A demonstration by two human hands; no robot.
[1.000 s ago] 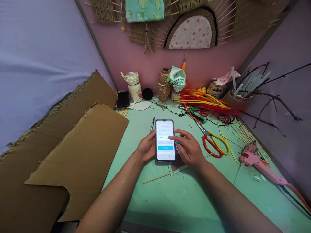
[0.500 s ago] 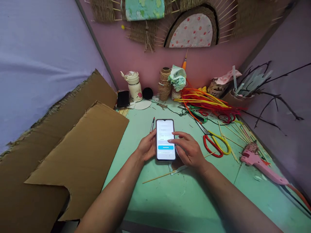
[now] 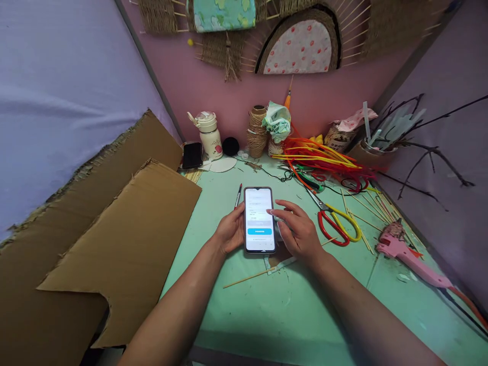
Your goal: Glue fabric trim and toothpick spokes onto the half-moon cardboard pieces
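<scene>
A smartphone (image 3: 260,221) with a lit white page and a blue button on its screen is upright in the middle of the view. My left hand (image 3: 231,230) grips its left edge. My right hand (image 3: 299,229) hovers at its right side, fingers apart, with the index fingertip over the screen; whether it touches the glass I cannot tell. Behind the left hand lies a pen (image 3: 238,194). Under the right hand is a small brown piece with white edges (image 3: 275,260), partly hidden. A thin wooden stick (image 3: 244,279) lies just in front of the phone.
Cardboard sheets (image 3: 125,244) lean at left. On the green table (image 3: 274,320), scissors (image 3: 337,223) and a pink glue gun (image 3: 412,256) lie at right. A bottle (image 3: 210,138), a twine spool (image 3: 257,133), red and yellow cords (image 3: 324,157) and a can with branches (image 3: 371,152) stand behind.
My right hand's index finger has moved up and slightly right on the phone screen, from near the grey bar. My left hand keeps its hold on the phone.
</scene>
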